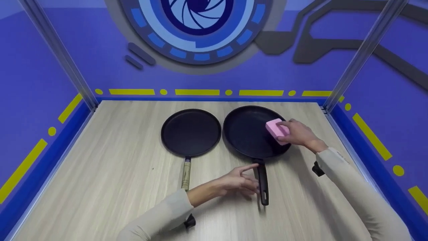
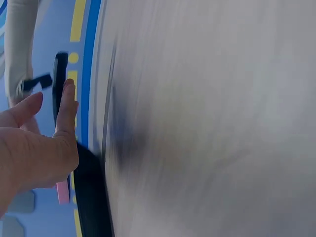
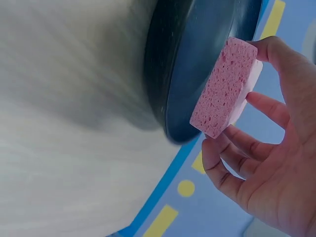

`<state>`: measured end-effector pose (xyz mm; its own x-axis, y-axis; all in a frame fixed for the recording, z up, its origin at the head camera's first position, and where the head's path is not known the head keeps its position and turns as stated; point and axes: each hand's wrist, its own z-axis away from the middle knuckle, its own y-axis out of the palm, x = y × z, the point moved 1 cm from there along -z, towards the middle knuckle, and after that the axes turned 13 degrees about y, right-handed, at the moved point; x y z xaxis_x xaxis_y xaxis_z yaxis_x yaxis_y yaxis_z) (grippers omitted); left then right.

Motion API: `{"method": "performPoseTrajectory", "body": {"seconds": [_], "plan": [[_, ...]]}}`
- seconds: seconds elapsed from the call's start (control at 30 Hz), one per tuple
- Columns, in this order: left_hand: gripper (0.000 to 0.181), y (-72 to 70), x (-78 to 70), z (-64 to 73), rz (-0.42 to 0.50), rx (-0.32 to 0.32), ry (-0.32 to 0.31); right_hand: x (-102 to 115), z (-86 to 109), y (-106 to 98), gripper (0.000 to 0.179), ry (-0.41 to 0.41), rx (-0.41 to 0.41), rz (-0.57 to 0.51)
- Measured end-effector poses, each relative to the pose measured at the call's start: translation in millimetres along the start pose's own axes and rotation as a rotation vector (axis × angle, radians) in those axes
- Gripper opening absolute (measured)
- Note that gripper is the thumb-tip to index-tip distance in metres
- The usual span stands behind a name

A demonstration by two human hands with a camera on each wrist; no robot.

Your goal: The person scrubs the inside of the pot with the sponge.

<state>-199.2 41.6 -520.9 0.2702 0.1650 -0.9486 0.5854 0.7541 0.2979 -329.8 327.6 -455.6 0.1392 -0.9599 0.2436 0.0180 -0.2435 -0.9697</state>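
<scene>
A pink sponge (image 1: 274,129) is pinched in my right hand (image 1: 297,133), over the right side of the larger black frying pan (image 1: 247,130). In the right wrist view the porous face of the sponge (image 3: 224,89) shows near the pan's rim, with fingertips along its edges. My left hand (image 1: 237,182) is beside the pan's black handle (image 1: 263,185), its index finger stretched toward the handle's upper end and the other fingers loosely bent. The left wrist view has this hand (image 2: 39,153) with fingers extended alongside the handle (image 2: 59,74).
Left of the frying pan lies a flat black griddle pan (image 1: 190,132) with a patterned handle (image 1: 186,174). Both are on a light wood-grain table (image 1: 117,150). Blue panels (image 1: 200,80) with yellow markings border the table at the back and sides.
</scene>
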Motion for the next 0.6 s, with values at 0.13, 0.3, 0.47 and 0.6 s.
{"method": "performPoseTrajectory", "body": {"seconds": [0.13,0.3,0.47,0.6], "plan": [[0.072,-27.1,-10.5,6.5,0.052,-0.041,-0.008,-20.2,2.5,-6.6,0.065,0.047,-0.002,-0.04],[0.07,-63.7,-27.8,18.5,0.033,-0.097,0.033,-49.0,6.7,-7.6,0.065,0.115,-0.024,-0.077],[0.072,-93.7,-40.0,36.0,-0.035,-0.118,0.078,-74.5,15.3,-4.9,0.069,0.209,-0.014,-0.084],[0.072,-116.3,-44.9,47.9,-0.111,-0.144,0.116,-88.1,23.8,-0.7,0.071,0.282,0.027,-0.096]]}}
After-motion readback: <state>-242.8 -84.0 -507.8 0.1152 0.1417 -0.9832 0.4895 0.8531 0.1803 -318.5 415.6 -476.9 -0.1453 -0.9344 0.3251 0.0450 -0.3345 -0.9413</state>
